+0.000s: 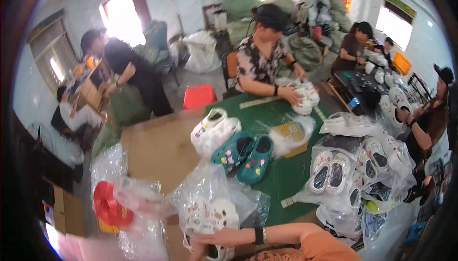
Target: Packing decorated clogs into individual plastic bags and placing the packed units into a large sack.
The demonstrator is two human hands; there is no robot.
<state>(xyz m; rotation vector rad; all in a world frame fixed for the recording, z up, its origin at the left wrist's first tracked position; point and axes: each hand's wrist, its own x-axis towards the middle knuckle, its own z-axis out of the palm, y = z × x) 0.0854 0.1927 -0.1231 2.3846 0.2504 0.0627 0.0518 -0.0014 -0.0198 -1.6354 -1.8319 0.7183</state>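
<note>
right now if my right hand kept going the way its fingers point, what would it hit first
The right hand points left across the bagged white clogs it already rests on. Past them, the first thing in that line looks like the crumpled clear plastic bags beside the red round object, though depth is unclear.

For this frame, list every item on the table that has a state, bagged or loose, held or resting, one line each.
white clogs in clear bag: bagged, under the right hand.
left hand: blurred, gripping clear plastic.
teal clogs: loose pair, lying on the green mat.
white clogs by the mat's edge: loose, resting.
bagged clog pile: stacked, sealed in clear bags.
red disc: behind plastic, resting.
</note>
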